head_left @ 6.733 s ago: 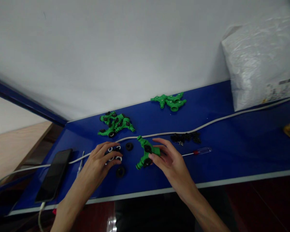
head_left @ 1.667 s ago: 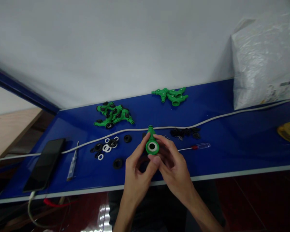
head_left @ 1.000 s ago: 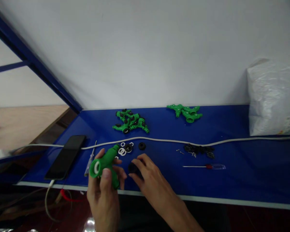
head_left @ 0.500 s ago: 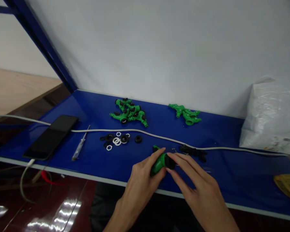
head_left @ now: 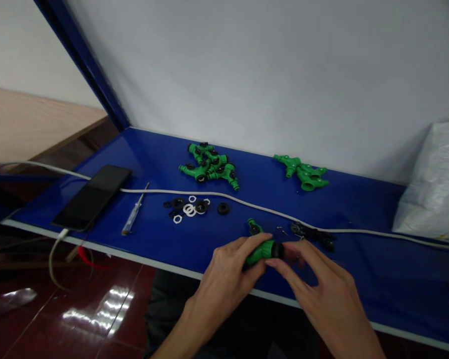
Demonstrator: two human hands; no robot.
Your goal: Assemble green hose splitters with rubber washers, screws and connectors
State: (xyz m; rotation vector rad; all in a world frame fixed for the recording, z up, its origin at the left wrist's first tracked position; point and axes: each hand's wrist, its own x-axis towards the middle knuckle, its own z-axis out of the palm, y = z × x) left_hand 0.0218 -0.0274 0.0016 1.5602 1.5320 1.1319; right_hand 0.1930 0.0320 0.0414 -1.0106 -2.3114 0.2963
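Black ring on the mouth of the connector in my grip

I have a green connector (head_left: 260, 253) pinched between the thumb and fingers of my left hand (head_left: 224, 271), above the near part of the blue table (head_left: 157, 149). A black ring (head_left: 278, 250) sits at its mouth, and a black knob (head_left: 255, 230) shows on one branch. My right hand (head_left: 327, 289) has its thumb and fingers curved and parted beside that ring; whether they pinch it, I can't tell, nor whether the ring is fully seated.

By my reading, this one is well along. The heap of green connectors (head_left: 213, 162) at the back has black knobs on. Three green connectors (head_left: 309, 177) to its right show none. Loose black rings (head_left: 223, 208), white washers (head_left: 189, 210), small screws (head_left: 285, 233) and black pieces (head_left: 316, 236) lie unfitted.
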